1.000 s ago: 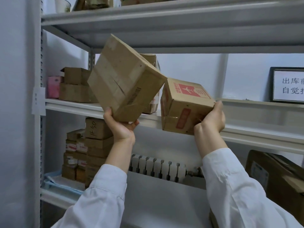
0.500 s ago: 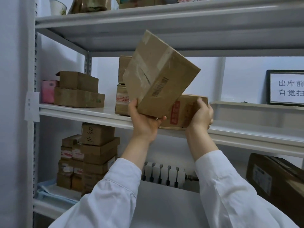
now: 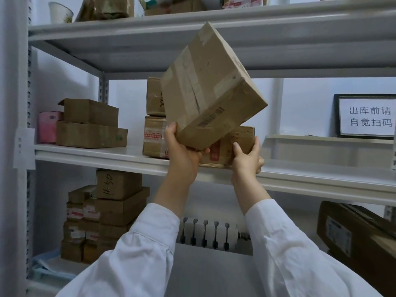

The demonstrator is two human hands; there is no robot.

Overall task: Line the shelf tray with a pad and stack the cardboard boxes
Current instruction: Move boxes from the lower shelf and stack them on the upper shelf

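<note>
Cardboard and tilted, the large box is hanging above the middle shelf, the left hand gripping its lower corner; the right hand is clasping the small box sitting on that shelf.

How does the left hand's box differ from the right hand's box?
The left hand holds the tilted box in the air; the right hand grips the red-marked box, flat on the shelf. The tilted box looks larger and shows a barcode, the red-marked box red print. Both are brown cardboard.
</note>
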